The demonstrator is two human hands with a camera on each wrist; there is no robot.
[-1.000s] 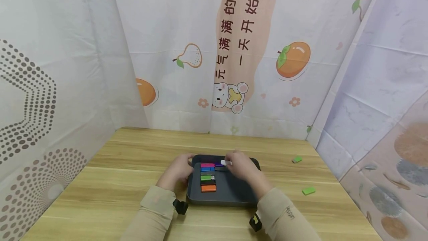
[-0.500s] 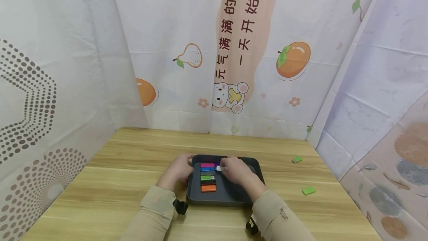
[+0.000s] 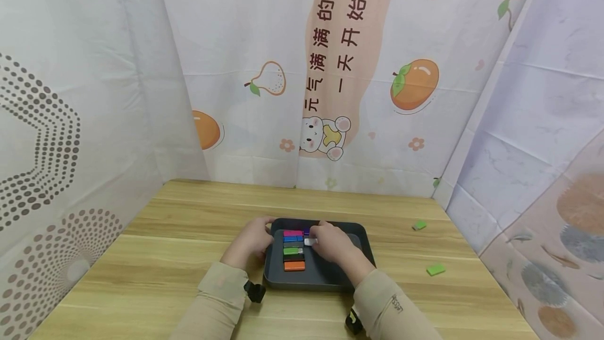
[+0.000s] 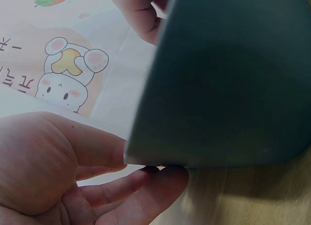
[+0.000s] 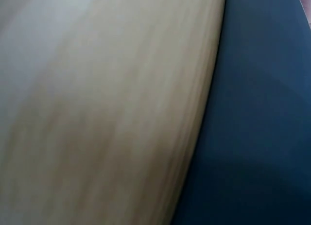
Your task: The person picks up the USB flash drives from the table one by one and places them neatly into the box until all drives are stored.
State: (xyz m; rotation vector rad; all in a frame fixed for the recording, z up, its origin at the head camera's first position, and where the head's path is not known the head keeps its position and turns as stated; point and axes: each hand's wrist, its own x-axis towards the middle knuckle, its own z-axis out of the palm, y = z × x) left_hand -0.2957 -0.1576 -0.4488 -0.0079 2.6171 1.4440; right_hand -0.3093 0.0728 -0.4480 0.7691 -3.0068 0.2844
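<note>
A dark grey tray [image 3: 321, 279] lies on the table, with several USB sticks lined up in its left part. My left hand [image 3: 252, 237] grips the tray's left side; in the left wrist view the thumb lies at the rim and the fingers curl under it. Over the tray, my right hand [image 3: 332, 244] pinches a white USB stick [image 3: 309, 242], just right of the column. That column has a pink stick [image 3: 293, 233], a blue stick [image 3: 293, 238], a green stick [image 3: 290, 251] and an orange stick [image 3: 294, 266]. A purple stick [image 3: 306, 231] is partly hidden by my right hand.
To the tray's right, a green USB stick [image 3: 419, 225] with a metal plug and another green piece [image 3: 435, 269] lie on the wooden table [image 3: 198, 235]. Printed cloth [image 3: 264, 135] hangs behind and at both sides.
My right hand has moved left and toward me with the white USB stick, from beside the purple stick to lower in the tray. The left hand has stayed in place.
</note>
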